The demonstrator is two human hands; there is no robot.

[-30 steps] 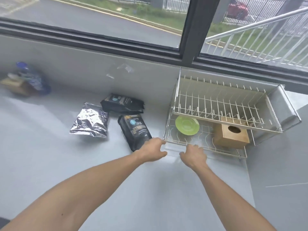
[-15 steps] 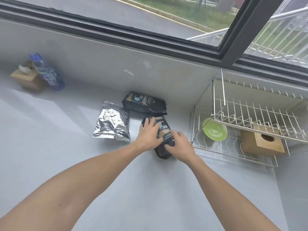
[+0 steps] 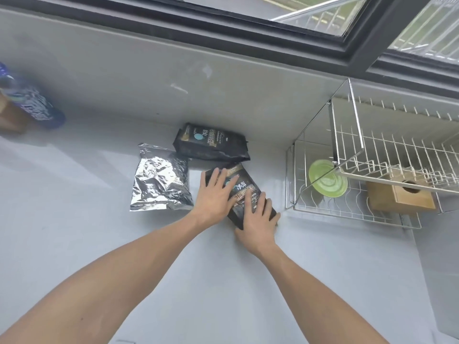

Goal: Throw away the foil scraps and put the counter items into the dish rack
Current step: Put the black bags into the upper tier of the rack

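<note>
Both forearms are bare, with no sleeves in view. The left hand (image 3: pixel 215 194) and right hand (image 3: pixel 258 219) wear no gloves, rings or watch.

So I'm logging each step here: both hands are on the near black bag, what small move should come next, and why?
Probably close both hands around the near black bag and lift it. The left hand and right hand lie flat on it, fingers spread, not yet gripping, and the dish rack stands just to its right.

Blurred blue bottle (image 3: pixel 34 105) far left by brown box (image 3: pixel 10 117) — window frame (image 3: pixel 273 33) above.
</note>
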